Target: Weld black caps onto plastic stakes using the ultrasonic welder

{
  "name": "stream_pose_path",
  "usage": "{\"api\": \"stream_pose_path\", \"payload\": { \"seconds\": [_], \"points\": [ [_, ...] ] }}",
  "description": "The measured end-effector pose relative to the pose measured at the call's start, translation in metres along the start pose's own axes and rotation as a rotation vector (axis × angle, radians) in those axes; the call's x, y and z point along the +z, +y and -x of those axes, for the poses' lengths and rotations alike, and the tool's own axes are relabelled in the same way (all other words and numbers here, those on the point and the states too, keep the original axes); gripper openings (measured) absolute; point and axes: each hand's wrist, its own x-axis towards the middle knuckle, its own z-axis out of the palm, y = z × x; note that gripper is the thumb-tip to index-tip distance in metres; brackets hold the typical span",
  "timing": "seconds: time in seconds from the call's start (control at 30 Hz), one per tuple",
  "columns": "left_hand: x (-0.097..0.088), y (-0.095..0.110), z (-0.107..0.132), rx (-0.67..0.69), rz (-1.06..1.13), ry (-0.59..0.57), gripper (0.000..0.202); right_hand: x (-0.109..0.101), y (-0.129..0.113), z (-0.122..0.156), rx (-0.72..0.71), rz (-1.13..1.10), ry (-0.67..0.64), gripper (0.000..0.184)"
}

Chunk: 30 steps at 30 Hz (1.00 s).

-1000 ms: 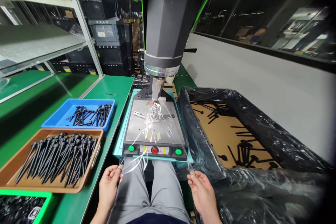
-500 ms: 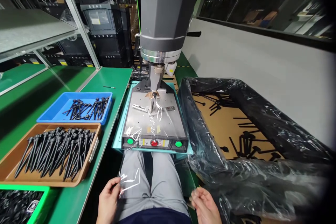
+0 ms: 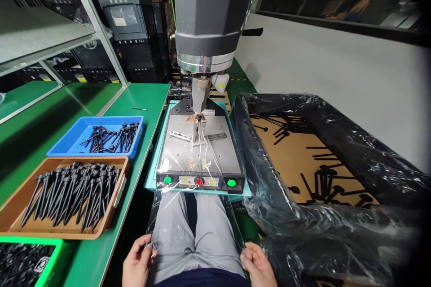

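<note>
Across my lap stretches a clear plastic sheet (image 3: 175,226), its far part lying over the front of the machine's metal plate (image 3: 175,157). My left hand (image 3: 137,258) pinches one near corner of it between thumb and fingers. At the other near corner, my right hand (image 3: 257,262) is closed on the edge. Beyond the hands, a small black part (image 3: 198,118) sits in the fixture under the machine's horn (image 3: 200,94). Two green buttons and a red button (image 3: 199,181) on the front panel show through or beside the film.
To the left, a brown tray (image 3: 114,204) and a blue tray (image 3: 63,136) hold black screw-like parts; a green bin (image 3: 60,246) holds small black pieces. On the right stands a box lined with dark plastic (image 3: 269,197), with black parts on cardboard. The machine head (image 3: 207,9) hangs overhead.
The plastic sheet is now drawn wider and flatter over my lap and the machine's front. My right hand has shifted slightly left, and my left hand a little left and down.
</note>
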Motion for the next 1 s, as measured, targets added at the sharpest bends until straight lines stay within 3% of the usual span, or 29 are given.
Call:
{"api": "stream_pose_path", "payload": {
  "seconds": [0.33, 0.47, 0.67, 0.83, 1.0],
  "points": [
    [-0.006, -0.005, 0.004, 0.016, -0.024, 0.057, 0.067, -0.011, 0.002, -0.011, -0.02, 0.227, -0.133, 0.04],
    [-0.006, -0.008, 0.001, 0.032, -0.092, 0.057, 0.068, -0.006, -0.022, -0.036, -0.069, 0.282, -0.021, 0.049],
    [0.003, -0.005, -0.002, 0.089, -0.097, 0.056, 0.067, 0.045, -0.07, -0.084, -0.436, 0.351, 0.063, 0.041],
    [0.007, -0.006, -0.003, 0.146, -0.101, 0.001, 0.06, 0.095, -0.1, -0.103, -0.827, 0.615, -0.013, 0.027],
    [0.0, -0.013, -0.01, 0.214, -0.214, -0.03, 0.047, 0.117, -0.12, -0.125, -1.036, 0.826, -0.002, 0.029]
  ]
}}
